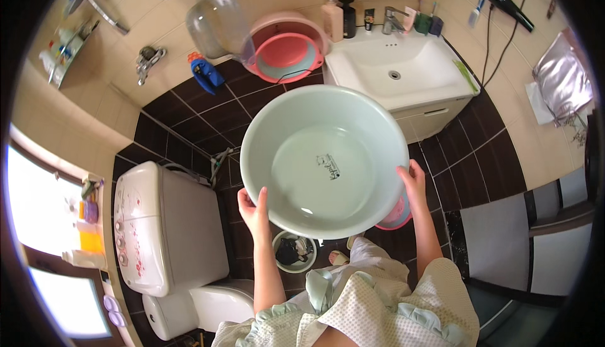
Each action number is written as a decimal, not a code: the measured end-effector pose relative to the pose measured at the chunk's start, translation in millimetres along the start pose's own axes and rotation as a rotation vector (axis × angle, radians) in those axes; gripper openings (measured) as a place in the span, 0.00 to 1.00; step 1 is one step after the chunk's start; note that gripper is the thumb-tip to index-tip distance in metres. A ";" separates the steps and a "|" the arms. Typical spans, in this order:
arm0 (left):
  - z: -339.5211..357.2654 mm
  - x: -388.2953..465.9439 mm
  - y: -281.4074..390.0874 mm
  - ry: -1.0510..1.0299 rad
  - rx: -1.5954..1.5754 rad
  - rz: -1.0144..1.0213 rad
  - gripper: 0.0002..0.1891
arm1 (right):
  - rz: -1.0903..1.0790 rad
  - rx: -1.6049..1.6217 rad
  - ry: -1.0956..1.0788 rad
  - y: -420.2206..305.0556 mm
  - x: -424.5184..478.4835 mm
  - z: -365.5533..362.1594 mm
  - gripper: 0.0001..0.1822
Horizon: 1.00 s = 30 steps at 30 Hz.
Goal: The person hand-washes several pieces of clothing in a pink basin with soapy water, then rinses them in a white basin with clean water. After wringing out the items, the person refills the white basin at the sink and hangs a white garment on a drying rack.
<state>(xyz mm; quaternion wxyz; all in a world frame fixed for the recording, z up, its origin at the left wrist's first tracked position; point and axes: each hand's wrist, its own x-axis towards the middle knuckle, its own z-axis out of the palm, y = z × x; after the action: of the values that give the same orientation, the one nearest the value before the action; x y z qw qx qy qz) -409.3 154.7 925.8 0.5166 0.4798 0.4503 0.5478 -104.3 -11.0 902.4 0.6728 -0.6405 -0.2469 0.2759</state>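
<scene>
Between my two hands is a large, round, pale green plastic basin, held up in front of me with its inside facing the camera. A printed logo shows on its bottom. My left hand grips the rim at the lower left, thumb over the edge. On the right side, my right hand pinches the rim, with its fingers partly hidden behind. Below the basin, a smaller bowl on the floor holds dark and light cloths. A pink and blue basin is partly covered by the big one.
A white washbasin on a cabinet stands ahead to the right. Pink basins and a clear plastic jug hang or lean at the wall. On the left are a washing machine and a toilet. A hair dryer hangs at right.
</scene>
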 end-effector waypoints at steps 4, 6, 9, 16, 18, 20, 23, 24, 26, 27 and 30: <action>79.5 14.4 10.0 -0.117 0.058 0.057 0.10 | -0.006 0.120 0.225 -6.4 29.0 -36.7 0.06; 117.8 23.1 8.5 -0.164 0.057 0.046 0.11 | -0.019 0.127 0.265 -11.6 48.8 -61.1 0.06; 171.2 36.4 2.3 -0.219 0.031 0.007 0.12 | -0.039 0.096 0.301 -21.5 83.8 -95.4 0.07; 261.3 70.7 -20.6 -0.299 -0.135 -0.061 0.11 | -0.068 0.036 0.316 -54.2 180.0 -129.4 0.08; 275.0 83.1 -24.3 -0.312 -0.144 -0.082 0.11 | -0.064 0.009 0.298 -50.0 206.2 -136.2 0.09; 287.0 95.5 -30.0 -0.319 -0.122 -0.133 0.09 | -0.043 -0.016 0.289 -48.6 229.6 -140.6 0.10; 302.3 128.1 -43.8 -0.375 -0.100 -0.120 0.08 | -0.032 -0.028 0.315 -44.2 260.3 -137.5 0.11; 310.4 137.0 -35.7 -0.365 -0.099 -0.156 0.08 | -0.022 -0.027 0.327 -44.1 269.3 -134.2 0.11; 322.6 156.8 -48.5 -0.384 -0.057 -0.150 0.08 | 0.005 -0.027 0.349 -39.5 286.2 -131.7 0.11; 331.7 168.4 -53.2 -0.396 -0.040 -0.143 0.08 | 0.014 -0.029 0.362 -38.4 295.7 -133.5 0.11; 351.6 195.5 -67.5 -0.453 0.031 -0.151 0.10 | 0.029 -0.013 0.418 -34.9 318.2 -130.0 0.11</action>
<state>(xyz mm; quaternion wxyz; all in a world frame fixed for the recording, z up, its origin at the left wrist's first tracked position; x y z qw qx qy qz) -53.0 353.2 918.0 0.6364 0.5635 0.3658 0.3790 217.8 112.5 922.9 0.7013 -0.6915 -0.0944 0.1450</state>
